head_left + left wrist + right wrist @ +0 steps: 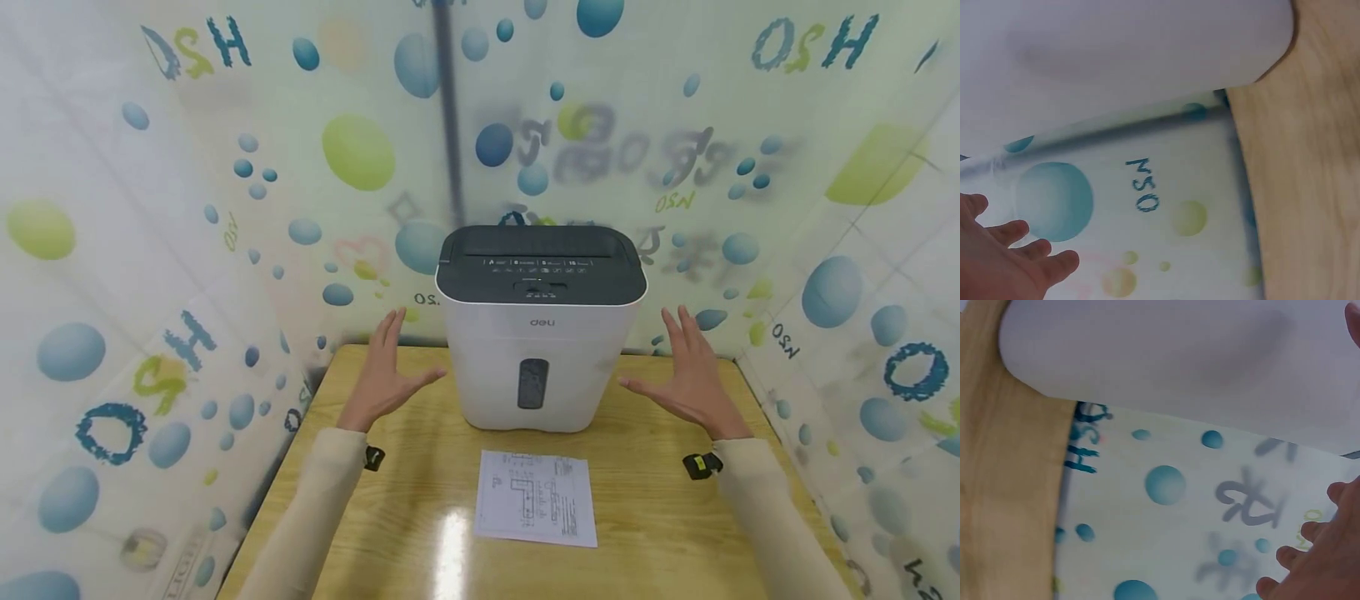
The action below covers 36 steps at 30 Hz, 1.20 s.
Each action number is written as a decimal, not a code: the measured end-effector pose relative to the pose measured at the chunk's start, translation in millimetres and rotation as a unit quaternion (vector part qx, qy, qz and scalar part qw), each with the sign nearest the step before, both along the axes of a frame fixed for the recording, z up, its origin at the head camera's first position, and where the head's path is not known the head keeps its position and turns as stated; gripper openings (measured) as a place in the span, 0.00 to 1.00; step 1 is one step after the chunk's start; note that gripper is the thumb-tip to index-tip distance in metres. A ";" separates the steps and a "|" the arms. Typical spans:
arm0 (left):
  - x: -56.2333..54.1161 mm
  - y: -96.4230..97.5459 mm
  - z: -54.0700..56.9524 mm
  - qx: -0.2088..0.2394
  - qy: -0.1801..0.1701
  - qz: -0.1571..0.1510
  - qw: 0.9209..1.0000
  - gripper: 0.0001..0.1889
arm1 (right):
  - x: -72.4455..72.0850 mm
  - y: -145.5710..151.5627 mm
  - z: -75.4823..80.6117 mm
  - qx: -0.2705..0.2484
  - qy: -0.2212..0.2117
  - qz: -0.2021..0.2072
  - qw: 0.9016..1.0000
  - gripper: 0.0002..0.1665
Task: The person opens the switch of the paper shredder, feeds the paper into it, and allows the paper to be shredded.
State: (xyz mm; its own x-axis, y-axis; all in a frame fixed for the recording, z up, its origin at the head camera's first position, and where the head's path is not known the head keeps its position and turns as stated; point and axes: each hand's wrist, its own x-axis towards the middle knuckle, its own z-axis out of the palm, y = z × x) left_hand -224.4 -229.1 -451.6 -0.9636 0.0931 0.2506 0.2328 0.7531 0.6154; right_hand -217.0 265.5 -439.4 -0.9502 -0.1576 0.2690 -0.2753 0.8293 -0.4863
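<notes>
A white paper shredder (491, 367) with a dark grey top (480, 283) stands upright near the table's back edge. My left hand (386, 375) is raised to the left of it, fingers straight and thumb pointing towards its side. On the opposite side my right hand (686, 379) mirrors this pose, thumb also towards the shredder. Both hands are apart from it and hold nothing. In the left wrist view the fingers (1035, 250) spread beside the shredder's white wall (1116, 56); the right wrist view shows similar fingers (1310, 550). A printed sheet of paper (536, 500) lies in front of the shredder.
The wooden table (645, 517) carries the shredder and the paper. Behind it and at both sides hang pale curtains (285, 108) printed with blue and green dots. Each wrist wears a small black device, such as the one at the right wrist (702, 466).
</notes>
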 end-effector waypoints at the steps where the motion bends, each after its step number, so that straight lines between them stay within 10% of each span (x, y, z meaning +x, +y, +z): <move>1: 2.2 1.2 -5.3 0.005 -0.005 -0.002 1.000 0.63 | 2.2 -1.2 -6.0 -0.002 -0.007 -0.001 1.000 0.74; 36: 69.1 57.6 -147.7 0.048 -0.166 -0.064 0.983 0.60 | 56.1 -65.0 -154.4 -0.044 -0.215 -0.003 0.976 0.74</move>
